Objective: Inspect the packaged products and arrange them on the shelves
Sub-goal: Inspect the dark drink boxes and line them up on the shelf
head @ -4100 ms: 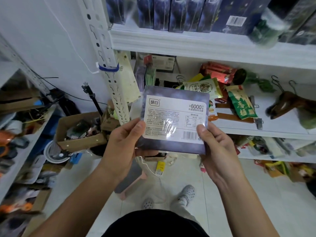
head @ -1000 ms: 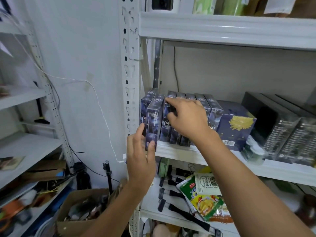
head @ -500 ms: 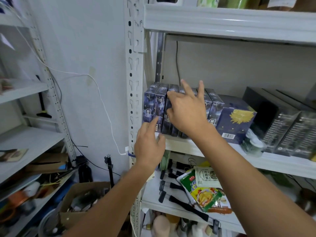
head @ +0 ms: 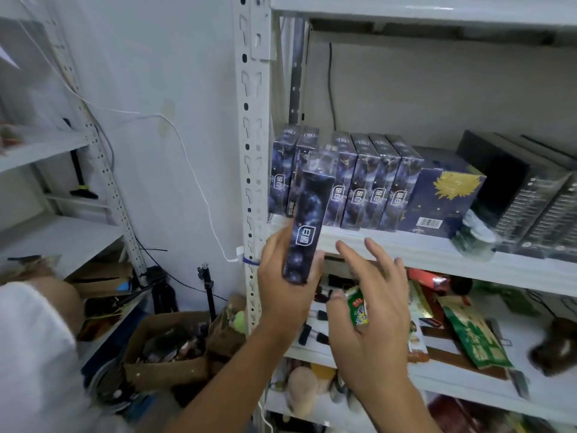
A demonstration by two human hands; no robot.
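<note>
a person stands at a white metal shelf. the left hand grips a slim dark blue box by its lower end, fingers curled round it. the hand holds the box upright, slightly tilted, in the air just in front of the shelf edge and not resting on it. behind it a row of matching boxes stands on edge, narrow faces outward. a narrow gap shows in that row behind the box. the box looks lined up with the gap, probably to slide in facing out like the rest. the right hand hovers just right of the box without touching it. its fingers are spread and hold nothing, likely ready to guide the box or steady the row. a gold-flower box bookends the row on the right.
</note>
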